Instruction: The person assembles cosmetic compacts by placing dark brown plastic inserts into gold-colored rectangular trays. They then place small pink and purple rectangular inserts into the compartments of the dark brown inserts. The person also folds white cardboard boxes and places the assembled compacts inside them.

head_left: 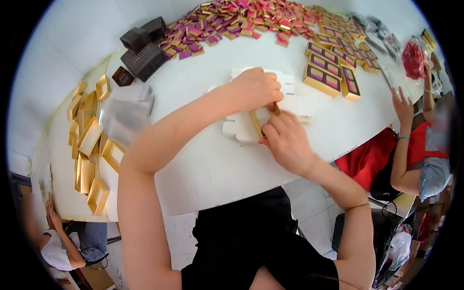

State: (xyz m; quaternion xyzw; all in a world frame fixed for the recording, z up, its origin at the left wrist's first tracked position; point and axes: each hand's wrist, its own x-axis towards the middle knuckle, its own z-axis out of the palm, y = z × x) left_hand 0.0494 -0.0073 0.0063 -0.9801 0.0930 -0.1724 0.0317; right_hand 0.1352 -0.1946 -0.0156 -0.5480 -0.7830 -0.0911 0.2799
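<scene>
Over the middle of the table, my left hand (256, 90) and my right hand (289, 142) meet at a gold-edged cardboard tray (256, 124). The fingers of both hands are bent closed on its edges, and much of it is hidden behind them. My left hand grips the far end, and my right hand pinches the near side. Beneath the hands lie white die-cut cardboard blanks (233, 128) with tabs along their edges.
Open gold trays (90, 137) pile at the left, beside clear plastic sheets (126, 113). Dark brown plastic inserts (144, 62) stand behind. Small purple, pink and gold boxes (232, 21) heap at the back; filled gold boxes (322, 72) sit right. Co-workers' hands (402, 106) show at both sides.
</scene>
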